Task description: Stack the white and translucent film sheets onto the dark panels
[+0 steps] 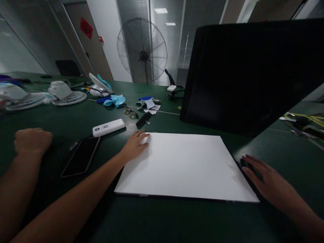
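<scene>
A large white sheet [184, 165] lies flat on the dark green table [162, 219] in front of me. My left hand [135, 145] rests on the sheet's far left corner with its fingers stretched flat, holding nothing. My right hand [263, 179] lies open, fingers spread, on the table just beside the sheet's right edge. A black smartphone [81, 156] lies face up to the left of my left forearm, and a white oblong device [108, 127] sits just behind it.
Another person's closed fist [32, 141] and forearm rest on the table at far left. A big black panel [253, 71] stands behind the sheet. Glasses [131, 112], a black marker [143, 119], blue fan blades [115, 100] and white fan grilles [68, 98] litter the far table; yellow cables [303, 123] lie at right.
</scene>
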A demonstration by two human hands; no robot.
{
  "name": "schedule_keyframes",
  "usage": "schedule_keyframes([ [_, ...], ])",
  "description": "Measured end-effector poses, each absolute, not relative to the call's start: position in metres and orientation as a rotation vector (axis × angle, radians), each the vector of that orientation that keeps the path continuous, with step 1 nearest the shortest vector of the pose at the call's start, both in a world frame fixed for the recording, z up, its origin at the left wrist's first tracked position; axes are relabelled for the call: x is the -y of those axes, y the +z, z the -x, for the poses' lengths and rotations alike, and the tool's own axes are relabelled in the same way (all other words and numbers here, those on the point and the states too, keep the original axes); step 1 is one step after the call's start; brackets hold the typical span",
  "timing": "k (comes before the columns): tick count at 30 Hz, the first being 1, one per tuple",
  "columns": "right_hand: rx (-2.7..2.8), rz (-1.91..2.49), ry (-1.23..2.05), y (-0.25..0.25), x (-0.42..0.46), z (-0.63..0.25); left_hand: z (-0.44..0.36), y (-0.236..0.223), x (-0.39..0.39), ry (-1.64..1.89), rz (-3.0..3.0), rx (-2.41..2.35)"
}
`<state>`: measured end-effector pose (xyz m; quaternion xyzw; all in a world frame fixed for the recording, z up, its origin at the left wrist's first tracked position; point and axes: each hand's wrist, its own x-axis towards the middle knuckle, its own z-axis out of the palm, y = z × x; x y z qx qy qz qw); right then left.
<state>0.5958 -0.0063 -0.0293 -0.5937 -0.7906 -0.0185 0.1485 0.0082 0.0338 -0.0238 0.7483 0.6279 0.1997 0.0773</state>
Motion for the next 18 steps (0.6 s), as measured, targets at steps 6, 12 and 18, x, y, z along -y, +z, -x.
schedule_keyframes([
  [6,2.538,1.292,-0.215,-0.027,0.038,-0.534,-0.013,-0.017,-0.029,0.584,-2.252,-1.912],
  [12,2.582,1.273,-0.255,-0.051,0.044,-0.53,-0.018,-0.015,-0.024,0.525,-2.279,-1.952],
  [18,2.541,1.181,-0.309,-0.072,0.034,-0.543,-0.019,-0.017,-0.021,0.464,-2.309,-1.932],
])
